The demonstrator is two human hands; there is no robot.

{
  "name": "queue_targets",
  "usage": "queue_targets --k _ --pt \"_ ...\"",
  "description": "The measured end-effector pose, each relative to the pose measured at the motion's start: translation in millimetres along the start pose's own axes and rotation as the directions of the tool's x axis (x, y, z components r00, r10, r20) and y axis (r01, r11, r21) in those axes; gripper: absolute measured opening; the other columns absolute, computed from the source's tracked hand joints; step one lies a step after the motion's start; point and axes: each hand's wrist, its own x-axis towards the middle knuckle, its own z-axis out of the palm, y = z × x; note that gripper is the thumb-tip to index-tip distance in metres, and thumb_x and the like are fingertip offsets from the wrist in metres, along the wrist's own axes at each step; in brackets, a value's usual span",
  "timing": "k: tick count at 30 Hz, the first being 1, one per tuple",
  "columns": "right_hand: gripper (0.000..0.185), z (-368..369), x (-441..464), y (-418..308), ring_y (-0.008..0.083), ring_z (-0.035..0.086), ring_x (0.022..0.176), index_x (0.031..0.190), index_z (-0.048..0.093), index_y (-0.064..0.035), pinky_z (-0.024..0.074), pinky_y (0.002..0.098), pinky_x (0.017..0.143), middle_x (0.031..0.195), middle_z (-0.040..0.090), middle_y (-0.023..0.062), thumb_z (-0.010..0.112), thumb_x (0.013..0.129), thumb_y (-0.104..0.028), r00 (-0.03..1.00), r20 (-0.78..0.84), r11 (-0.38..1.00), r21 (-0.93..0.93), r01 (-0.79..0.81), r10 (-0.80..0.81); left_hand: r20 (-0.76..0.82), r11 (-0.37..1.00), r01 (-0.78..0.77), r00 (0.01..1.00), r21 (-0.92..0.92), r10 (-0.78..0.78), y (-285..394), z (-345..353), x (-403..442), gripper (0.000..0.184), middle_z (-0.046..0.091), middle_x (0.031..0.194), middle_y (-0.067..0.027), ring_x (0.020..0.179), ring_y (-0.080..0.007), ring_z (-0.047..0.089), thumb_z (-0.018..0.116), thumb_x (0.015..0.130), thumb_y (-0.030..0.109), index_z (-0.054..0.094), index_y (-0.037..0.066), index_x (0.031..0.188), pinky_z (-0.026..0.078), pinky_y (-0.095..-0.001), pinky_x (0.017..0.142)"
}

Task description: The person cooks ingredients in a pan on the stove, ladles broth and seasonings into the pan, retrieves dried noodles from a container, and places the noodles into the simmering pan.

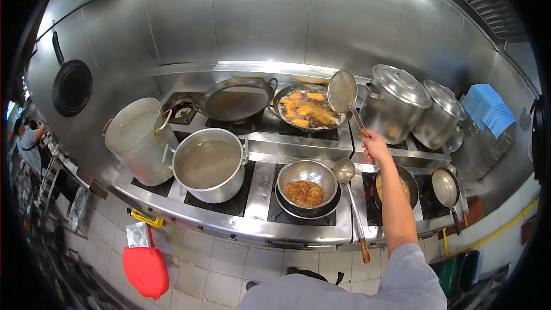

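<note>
My right hand [375, 147] is closed round the wooden handle of a skimmer [342, 91], whose round mesh head is raised at the right rim of a wok [279, 116]. Orange-brown pieces of food [301, 111] lie in bubbling oil in that wok. Below my forearm sits a dark pan [411, 186], partly hidden by the arm. A ladle [344, 170] with a wooden grip rests across the stove's front, left of my arm. Nearby, a perforated metal bowl [297, 173] holds brown fried bits and stands in a dark pan. My left hand is not in view.
Two big pots of liquid [208, 162] stand front left, near another wok [238, 100]. Lidded stockpots [396, 103] are at the back right, beside a blue cloth [488, 109]. A small pan [445, 188] sits far right. A red-topped object [145, 271] is on the floor; a person [28, 144] stands far left.
</note>
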Motion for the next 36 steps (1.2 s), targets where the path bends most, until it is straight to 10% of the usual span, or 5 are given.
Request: queue_targets --k 9,27,31,33,36 --pt "0.038 0 -1 -1 0.0093 0.047 0.043 0.125 0.058 -0.0099 0.0369 0.0276 0.036 0.069 0.057 0.0020 0.052 0.088 -0.009 0.998 -0.048 0.996 -0.079 -0.039 0.035 -0.058 0.997 0.025 0.998 -0.073 -0.029 4 -13 9 0.047 0.061 0.117 -0.0174 0.088 -0.0289 0.065 0.052 0.097 0.035 0.049 0.005 0.133 0.058 -0.0407 0.067" --pt "0.046 125 -296 80 0.0121 0.051 0.051 0.137 0.043 -0.0104 0.0404 0.0258 0.044 0.077 0.059 0.0042 0.052 0.091 -0.006 0.885 0.295 0.689 0.555 -0.465 0.360 0.143 0.962 -0.099 0.988 0.256 0.064 -4 -26 38 0.045 0.063 0.102 -0.0103 0.083 -0.0246 0.062 0.060 0.088 0.044 0.057 0.009 0.117 0.053 -0.0407 0.068" --pt "0.047 128 -305 68 0.0143 0.056 0.063 0.138 0.041 -0.0065 0.0438 0.0274 0.052 0.091 0.063 0.0077 0.050 0.092 -0.008 0.841 0.416 0.531 0.652 -0.541 0.345 0.626 0.113 -0.727 0.651 0.678 0.430 28 -61 117 0.043 0.065 0.094 -0.0092 0.077 -0.0234 0.061 0.062 0.086 0.044 0.061 0.008 0.108 0.052 -0.0410 0.067" --pt "0.043 135 -304 56 0.0161 0.058 0.065 0.138 0.042 -0.0074 0.0458 0.0282 0.053 0.105 0.066 0.0117 0.049 0.096 -0.013 0.860 0.435 0.526 0.682 -0.508 0.267 0.032 0.955 0.057 0.997 0.291 -0.069 96 -22 58 0.035 0.064 0.095 -0.0069 0.076 -0.0208 0.060 0.060 0.089 0.040 0.058 0.010 0.107 0.049 -0.0389 0.061" --pt "0.044 142 -309 55 0.0177 0.062 0.068 0.139 0.040 -0.0076 0.0498 0.0274 0.054 0.116 0.065 0.0168 0.044 0.102 -0.031 0.844 0.466 0.473 0.700 -0.536 0.267 0.068 0.985 -0.020 0.998 0.173 0.008 118 -37 104 0.036 0.062 0.102 -0.0125 0.077 -0.0299 0.064 0.059 0.092 0.030 0.050 0.009 0.120 0.054 -0.0424 0.055"
